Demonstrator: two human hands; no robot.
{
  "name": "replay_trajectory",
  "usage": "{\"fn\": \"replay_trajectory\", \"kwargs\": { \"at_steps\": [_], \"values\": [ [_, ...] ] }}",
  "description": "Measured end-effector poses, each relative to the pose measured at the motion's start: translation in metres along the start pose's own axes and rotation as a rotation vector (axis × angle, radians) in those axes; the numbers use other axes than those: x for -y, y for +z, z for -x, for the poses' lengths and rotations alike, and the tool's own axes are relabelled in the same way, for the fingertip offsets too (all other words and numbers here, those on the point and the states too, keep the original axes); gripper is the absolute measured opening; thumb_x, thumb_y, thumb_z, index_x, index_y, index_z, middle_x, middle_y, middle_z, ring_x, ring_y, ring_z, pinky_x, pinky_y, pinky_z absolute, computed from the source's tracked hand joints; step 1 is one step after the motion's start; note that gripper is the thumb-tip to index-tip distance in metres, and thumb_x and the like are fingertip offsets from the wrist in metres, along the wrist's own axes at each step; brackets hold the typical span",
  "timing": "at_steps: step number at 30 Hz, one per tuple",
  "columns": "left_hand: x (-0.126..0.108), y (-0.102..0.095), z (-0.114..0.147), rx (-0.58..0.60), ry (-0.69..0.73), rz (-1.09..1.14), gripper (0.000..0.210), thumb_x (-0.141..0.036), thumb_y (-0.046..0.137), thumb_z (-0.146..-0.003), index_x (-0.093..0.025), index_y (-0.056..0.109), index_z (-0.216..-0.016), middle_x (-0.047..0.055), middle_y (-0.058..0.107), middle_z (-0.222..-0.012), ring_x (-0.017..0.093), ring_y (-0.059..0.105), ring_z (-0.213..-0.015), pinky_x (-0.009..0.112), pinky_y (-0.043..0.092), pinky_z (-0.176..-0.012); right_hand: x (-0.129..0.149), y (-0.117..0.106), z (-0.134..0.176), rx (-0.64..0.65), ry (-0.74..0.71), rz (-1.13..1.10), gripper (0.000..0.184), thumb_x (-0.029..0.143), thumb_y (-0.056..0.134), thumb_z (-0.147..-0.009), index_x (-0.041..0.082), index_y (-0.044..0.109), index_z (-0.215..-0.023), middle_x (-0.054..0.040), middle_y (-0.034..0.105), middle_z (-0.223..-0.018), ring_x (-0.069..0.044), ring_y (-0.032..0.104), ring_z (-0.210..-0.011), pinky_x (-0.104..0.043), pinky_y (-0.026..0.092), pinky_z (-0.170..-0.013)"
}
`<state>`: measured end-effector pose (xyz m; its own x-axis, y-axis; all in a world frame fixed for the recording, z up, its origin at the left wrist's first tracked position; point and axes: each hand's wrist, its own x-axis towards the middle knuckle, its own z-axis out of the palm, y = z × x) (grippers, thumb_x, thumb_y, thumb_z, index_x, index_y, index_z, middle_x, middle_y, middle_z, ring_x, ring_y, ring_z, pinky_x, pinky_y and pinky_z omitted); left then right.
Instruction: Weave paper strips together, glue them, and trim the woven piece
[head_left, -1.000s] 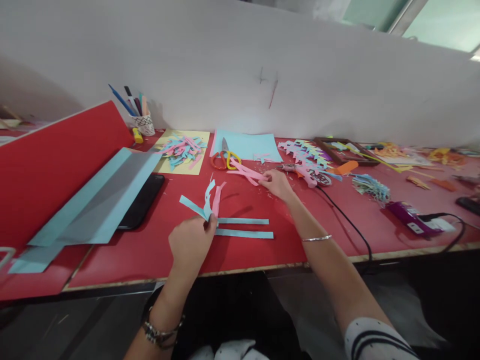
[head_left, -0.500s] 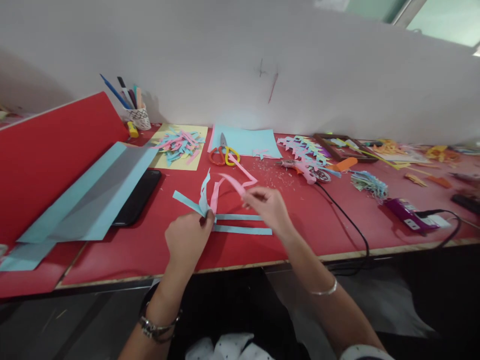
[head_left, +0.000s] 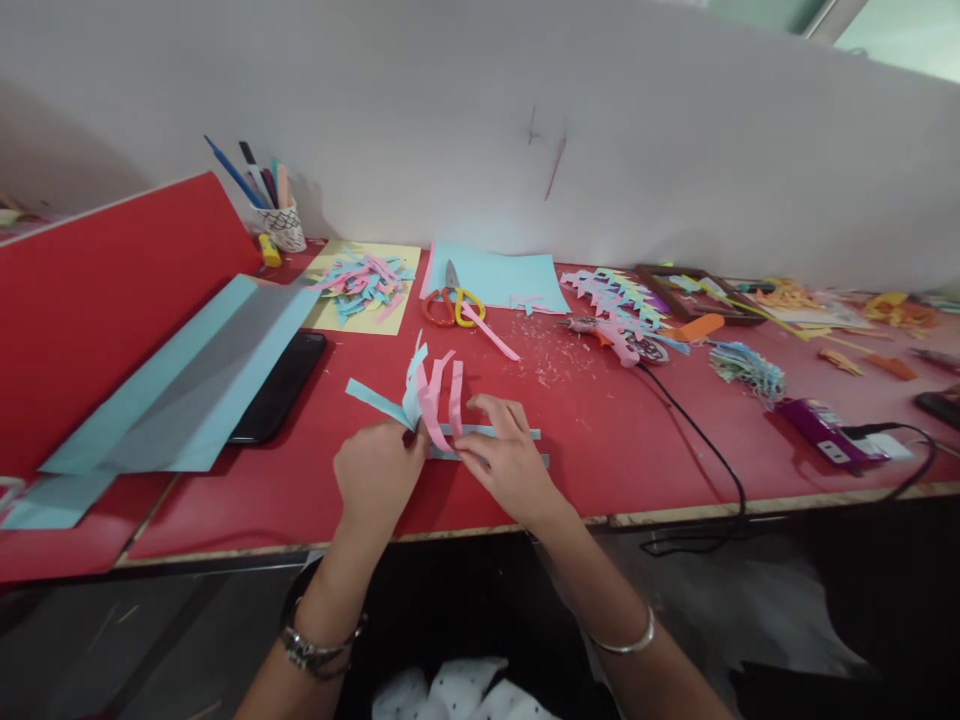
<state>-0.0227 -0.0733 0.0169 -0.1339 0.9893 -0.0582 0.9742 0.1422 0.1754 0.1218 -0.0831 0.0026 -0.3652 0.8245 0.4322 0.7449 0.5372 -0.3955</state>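
the left hand is closed, and the bases of a small bunch of light blue paper strips are pinched between its thumb and curled fingers, just above the red tabletop. a pink paper strip is curved upward beside the bunch, and its low bend is pinched by the thumb and forefinger of the right hand (the other fingers are loosely bent). two flat blue strips are laid on the tabletop partly beneath the right hand; whether they are joined to the bunch cannot be told, as their near ends are hidden. beyond the hands, a loose pink strip is rested with one end by the yellow handle of the scissors, whose blades are pointed at a blue sheet. to the left, a pile of cut paper pieces is heaped on a yellow sheet, and a black phone is partly covered by long light blue sheets. pens are held upright in a patterned cup near the wall. to the right, a pink glue gun is laid on its side, its black cord trailed toward the table edge, and a purple power box is placed farther off.
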Motion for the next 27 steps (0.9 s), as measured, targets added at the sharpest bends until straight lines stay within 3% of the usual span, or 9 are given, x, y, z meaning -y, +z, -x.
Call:
{"fn": "replay_trajectory", "kwargs": {
  "at_steps": [4, 7, 13, 20, 23, 27],
  "values": [
    [0.0, 0.0, 0.0, 0.005, 0.001, 0.002, 0.043, -0.042, 0.035, -0.081, -0.015, 0.067, -0.074, 0.014, 0.067, -0.074, 0.028, 0.061, -0.07, 0.027, 0.032, -0.052, -0.003, 0.005, 0.004, 0.105, -0.105, -0.044, 0.02, 0.016, 0.047, -0.083, 0.018, 0.065, -0.075, -0.0061, 0.062, -0.084, -0.015, 0.055, -0.078, -0.028, 0.043, -0.07],
    [-0.001, -0.001, 0.0, 0.009, -0.01, 0.004, 0.046, -0.044, 0.032, -0.082, -0.014, 0.068, -0.075, 0.015, 0.066, -0.073, 0.027, 0.061, -0.069, 0.027, 0.032, -0.052, -0.003, 0.009, 0.008, 0.1, -0.093, -0.068, 0.021, 0.016, 0.044, -0.084, 0.018, 0.063, -0.075, -0.0043, 0.064, -0.08, -0.014, 0.056, -0.075, -0.025, 0.042, -0.068],
    [0.001, 0.001, 0.0, 0.015, 0.013, 0.007, 0.048, -0.045, 0.032, -0.081, -0.015, 0.068, -0.073, 0.014, 0.066, -0.072, 0.027, 0.061, -0.067, 0.027, 0.031, -0.05, 0.005, 0.013, 0.014, 0.117, -0.121, 0.108, 0.023, 0.016, 0.041, -0.085, 0.018, 0.063, -0.076, -0.0038, 0.064, -0.071, -0.014, 0.054, -0.067, -0.026, 0.037, -0.064],
    [0.003, 0.007, -0.001, -0.028, 0.029, -0.022, 0.047, -0.042, 0.03, -0.082, -0.016, 0.067, -0.07, 0.013, 0.065, -0.068, 0.026, 0.06, -0.065, 0.026, 0.032, -0.05, 0.018, 0.006, 0.014, 0.204, -0.2, 0.278, 0.028, 0.017, 0.039, -0.087, 0.027, 0.063, -0.096, -0.0037, 0.063, -0.084, -0.017, 0.054, -0.08, -0.038, 0.035, -0.081],
    [0.002, 0.007, -0.001, -0.045, 0.014, -0.026, 0.052, -0.044, 0.026, -0.083, -0.015, 0.067, -0.067, 0.013, 0.065, -0.066, 0.025, 0.06, -0.063, 0.026, 0.033, -0.05, 0.025, -0.003, 0.017, 0.288, -0.187, 0.279, 0.026, 0.022, 0.042, -0.086, 0.031, 0.062, -0.1, -0.0049, 0.061, -0.093, -0.019, 0.054, -0.087, -0.047, 0.027, -0.093],
    [0.0, 0.005, 0.001, -0.065, 0.011, 0.002, 0.052, -0.045, 0.027, -0.082, -0.015, 0.067, -0.068, 0.013, 0.065, -0.067, 0.024, 0.06, -0.063, 0.027, 0.034, -0.052, 0.029, -0.01, 0.025, 0.335, -0.14, 0.223, 0.032, 0.023, 0.042, -0.085, 0.029, 0.051, -0.116, -0.0065, 0.056, -0.113, -0.019, 0.051, -0.101, -0.05, 0.016, -0.101]
  ]
}}
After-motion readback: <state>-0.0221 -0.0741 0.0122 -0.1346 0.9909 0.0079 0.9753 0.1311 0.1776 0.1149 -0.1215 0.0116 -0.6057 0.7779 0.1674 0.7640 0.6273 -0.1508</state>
